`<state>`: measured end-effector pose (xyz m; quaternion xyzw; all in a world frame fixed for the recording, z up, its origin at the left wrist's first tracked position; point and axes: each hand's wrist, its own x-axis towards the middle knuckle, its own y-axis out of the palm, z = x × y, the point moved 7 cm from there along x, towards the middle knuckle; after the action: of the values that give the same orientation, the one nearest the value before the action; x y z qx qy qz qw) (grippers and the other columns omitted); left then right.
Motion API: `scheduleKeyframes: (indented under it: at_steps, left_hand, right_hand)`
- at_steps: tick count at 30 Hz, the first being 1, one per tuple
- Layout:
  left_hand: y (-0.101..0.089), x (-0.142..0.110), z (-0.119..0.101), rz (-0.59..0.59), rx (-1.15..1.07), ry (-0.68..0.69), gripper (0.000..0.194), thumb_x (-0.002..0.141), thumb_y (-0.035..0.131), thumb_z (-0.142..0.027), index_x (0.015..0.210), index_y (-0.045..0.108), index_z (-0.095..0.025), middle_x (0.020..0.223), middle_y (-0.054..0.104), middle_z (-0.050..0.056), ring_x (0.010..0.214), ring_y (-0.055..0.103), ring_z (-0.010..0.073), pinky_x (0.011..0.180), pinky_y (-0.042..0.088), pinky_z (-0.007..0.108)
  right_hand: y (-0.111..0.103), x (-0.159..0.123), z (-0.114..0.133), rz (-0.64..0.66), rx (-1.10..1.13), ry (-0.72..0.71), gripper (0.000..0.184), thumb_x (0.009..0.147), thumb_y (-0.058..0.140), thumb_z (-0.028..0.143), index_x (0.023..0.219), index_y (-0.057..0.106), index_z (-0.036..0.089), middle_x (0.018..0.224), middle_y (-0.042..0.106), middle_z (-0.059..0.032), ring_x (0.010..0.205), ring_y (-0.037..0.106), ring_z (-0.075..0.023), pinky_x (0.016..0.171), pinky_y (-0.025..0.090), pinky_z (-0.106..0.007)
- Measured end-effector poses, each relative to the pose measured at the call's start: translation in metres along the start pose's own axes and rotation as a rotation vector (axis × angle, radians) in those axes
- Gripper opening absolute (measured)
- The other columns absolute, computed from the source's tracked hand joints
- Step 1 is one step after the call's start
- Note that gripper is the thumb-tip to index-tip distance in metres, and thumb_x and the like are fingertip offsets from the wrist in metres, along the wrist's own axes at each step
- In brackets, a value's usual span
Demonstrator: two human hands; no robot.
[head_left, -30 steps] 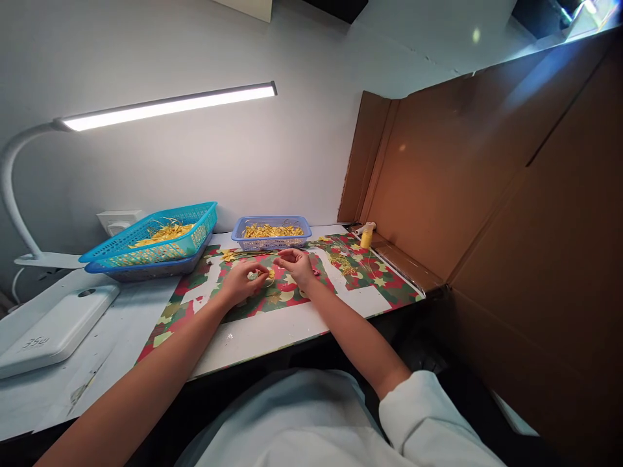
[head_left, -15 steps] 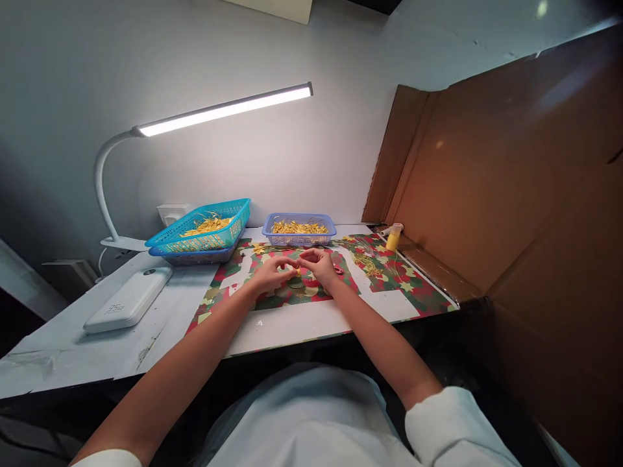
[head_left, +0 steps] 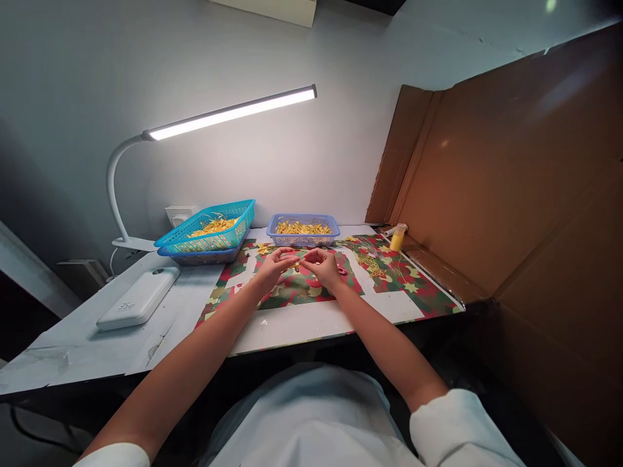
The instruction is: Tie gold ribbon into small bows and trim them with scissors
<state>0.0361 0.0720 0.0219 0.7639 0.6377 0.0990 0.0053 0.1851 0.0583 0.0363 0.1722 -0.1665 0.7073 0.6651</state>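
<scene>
Over the patterned red-and-green sheet, both my hands meet with fingertips close together. My left hand is closed in a pinch at a small gold-coloured piece. From the other side, my right hand pinches at the same spot with thumb and forefinger. The piece is too small and too covered by the fingers to name its kind. Just right of my right hand lies a small pink-red object, partly hidden by it. Behind the hands stands a purple-blue basket of gold pieces.
A turquoise basket of gold strips rests on a blue one at the left. A white power bank, a lit lamp, gold chain-like strands and a yellow-filled bottle surround the work area. Cardboard walls the right side.
The view has shifted slightly, so the scene sits a little further right. A dark greenish round shape below my fingertips no longer shows. Both hands keep pinching close together.
</scene>
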Motion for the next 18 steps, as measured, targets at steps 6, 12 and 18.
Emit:
scheduleKeyframes:
  at_steps: [6, 12, 18]
  left_hand:
    - [0.001, 0.000, 0.005, 0.003, 0.046, 0.052, 0.060, 0.054, 0.084, -0.038, 0.101, 0.054, -0.017, 0.093, 0.074, 0.009, 0.080, 0.069, 0.0199, 0.070, 0.048, 0.029]
    - [0.006, -0.008, -0.004, -0.033, 0.446, 0.267, 0.041, 0.067, 0.075, -0.042, 0.095, 0.057, -0.018, 0.085, 0.074, 0.007, 0.074, 0.069, 0.0217, 0.057, 0.044, 0.027]
    - [0.006, -0.006, -0.005, -0.040, 0.556, 0.361, 0.027, 0.068, 0.073, -0.036, 0.083, 0.059, -0.019, 0.078, 0.070, 0.003, 0.075, 0.066, 0.0188, 0.065, 0.045, 0.028]
  right_hand:
    - [-0.003, -0.002, 0.011, -0.001, -0.147, -0.109, 0.017, 0.068, 0.070, 0.033, 0.071, 0.061, 0.019, 0.069, 0.065, -0.0010, 0.067, 0.059, -0.0155, 0.066, 0.048, -0.029]
    - [0.002, -0.006, 0.014, 0.057, -0.301, -0.149, 0.008, 0.071, 0.063, 0.026, 0.070, 0.060, 0.019, 0.068, 0.063, -0.0001, 0.065, 0.057, -0.0138, 0.062, 0.045, -0.027]
    - [-0.003, 0.002, -0.003, 0.023, -0.145, -0.038, 0.018, 0.071, 0.065, 0.036, 0.074, 0.059, 0.019, 0.072, 0.062, -0.0012, 0.067, 0.057, -0.0145, 0.063, 0.046, -0.028]
